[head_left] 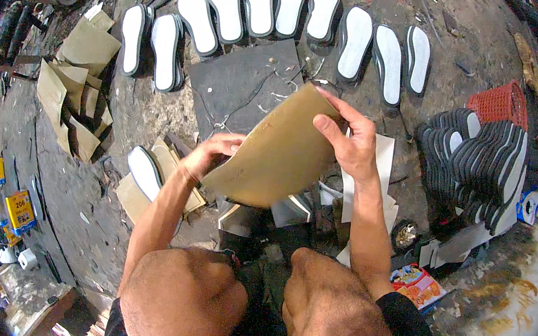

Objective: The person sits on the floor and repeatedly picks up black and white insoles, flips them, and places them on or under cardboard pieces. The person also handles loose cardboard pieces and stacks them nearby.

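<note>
Between my two hands is a curved tan sheet [278, 149], held up above the floor in front of my knees. My left hand [213, 154] grips its left edge, the fingers partly hidden behind it. At the upper right corner my right hand [353, 135] pinches the sheet, thumb on the face toward me and fingers behind. Beneath the sheet lies a dark square mat [239, 84] with loose threads on it. A white-topped sole [144, 171] rests beside my left forearm on some tan sheets [134, 198].
Several white-topped soles [260, 6] stand in an arc along the far side. Tan pieces [86, 45] are heaped at the left. Stacked dark soles [488, 161] and a red basket [498, 104] stand at the right. Pale sheets [379, 171] lie under my right forearm.
</note>
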`<state>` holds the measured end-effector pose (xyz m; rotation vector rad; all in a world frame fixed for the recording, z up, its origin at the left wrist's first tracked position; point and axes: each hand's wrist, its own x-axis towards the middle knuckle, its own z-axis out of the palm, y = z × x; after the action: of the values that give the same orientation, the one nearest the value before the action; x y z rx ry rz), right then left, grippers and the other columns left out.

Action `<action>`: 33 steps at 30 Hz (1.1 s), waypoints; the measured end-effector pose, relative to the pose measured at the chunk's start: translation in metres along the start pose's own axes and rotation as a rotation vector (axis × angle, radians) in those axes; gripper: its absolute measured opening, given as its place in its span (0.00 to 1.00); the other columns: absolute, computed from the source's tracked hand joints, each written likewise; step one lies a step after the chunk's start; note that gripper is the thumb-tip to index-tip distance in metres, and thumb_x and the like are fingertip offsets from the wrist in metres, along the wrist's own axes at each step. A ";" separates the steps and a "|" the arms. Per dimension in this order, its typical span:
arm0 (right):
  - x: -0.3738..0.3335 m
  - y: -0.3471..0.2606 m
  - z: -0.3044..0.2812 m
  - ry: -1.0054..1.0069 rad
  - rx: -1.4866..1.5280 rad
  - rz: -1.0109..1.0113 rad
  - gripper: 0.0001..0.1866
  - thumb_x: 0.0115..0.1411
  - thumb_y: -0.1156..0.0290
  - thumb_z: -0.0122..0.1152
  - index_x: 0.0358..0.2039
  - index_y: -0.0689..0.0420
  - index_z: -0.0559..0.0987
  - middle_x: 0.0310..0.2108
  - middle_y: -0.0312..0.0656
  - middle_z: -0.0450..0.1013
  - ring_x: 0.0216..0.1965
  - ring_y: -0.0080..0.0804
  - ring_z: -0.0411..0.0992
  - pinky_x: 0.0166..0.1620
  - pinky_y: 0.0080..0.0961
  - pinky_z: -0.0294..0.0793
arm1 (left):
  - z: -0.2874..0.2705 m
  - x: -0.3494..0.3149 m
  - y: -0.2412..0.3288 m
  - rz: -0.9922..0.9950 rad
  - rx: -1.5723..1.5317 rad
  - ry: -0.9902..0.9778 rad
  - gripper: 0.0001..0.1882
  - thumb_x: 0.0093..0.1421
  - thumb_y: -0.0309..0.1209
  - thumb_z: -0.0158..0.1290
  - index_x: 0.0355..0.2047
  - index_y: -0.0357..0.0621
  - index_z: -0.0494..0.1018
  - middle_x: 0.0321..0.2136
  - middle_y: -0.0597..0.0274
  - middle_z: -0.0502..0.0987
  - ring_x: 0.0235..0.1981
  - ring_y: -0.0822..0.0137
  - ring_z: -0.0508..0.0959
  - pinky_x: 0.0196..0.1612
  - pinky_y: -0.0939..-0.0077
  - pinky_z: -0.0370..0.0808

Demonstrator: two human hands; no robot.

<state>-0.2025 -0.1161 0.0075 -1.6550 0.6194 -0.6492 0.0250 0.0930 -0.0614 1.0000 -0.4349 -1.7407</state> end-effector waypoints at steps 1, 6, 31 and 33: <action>0.004 -0.012 0.001 0.007 0.056 0.114 0.23 0.59 0.64 0.72 0.53 0.60 0.82 0.49 0.41 0.81 0.49 0.30 0.77 0.55 0.27 0.73 | 0.013 -0.006 -0.002 0.016 -0.019 0.085 0.24 0.60 0.37 0.55 0.53 0.34 0.77 0.47 0.58 0.82 0.45 0.66 0.80 0.52 0.73 0.75; 0.030 -0.026 -0.011 0.022 0.265 0.380 0.17 0.58 0.63 0.73 0.43 0.60 0.86 0.35 0.37 0.83 0.35 0.23 0.78 0.41 0.20 0.75 | 0.037 -0.027 0.014 0.142 0.370 0.061 0.28 0.60 0.42 0.66 0.54 0.36 0.76 0.45 0.61 0.82 0.46 0.71 0.80 0.51 0.72 0.76; 0.002 -0.003 0.019 -0.027 0.392 0.337 0.42 0.50 0.75 0.78 0.65 0.62 0.67 0.54 0.45 0.76 0.55 0.36 0.74 0.60 0.32 0.70 | 0.095 -0.017 0.029 0.202 -0.360 0.260 0.23 0.71 0.36 0.51 0.62 0.36 0.68 0.56 0.57 0.77 0.53 0.65 0.79 0.56 0.65 0.78; -0.005 -0.007 0.026 0.059 0.192 0.153 0.45 0.50 0.73 0.78 0.67 0.62 0.64 0.57 0.48 0.74 0.59 0.39 0.71 0.63 0.34 0.66 | 0.093 -0.019 0.030 0.184 -0.341 0.273 0.23 0.72 0.36 0.50 0.62 0.37 0.68 0.57 0.59 0.76 0.54 0.67 0.79 0.56 0.66 0.78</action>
<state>-0.1876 -0.0933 0.0104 -1.4004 0.6972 -0.6274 -0.0280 0.0820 0.0220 0.9020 -0.0491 -1.4278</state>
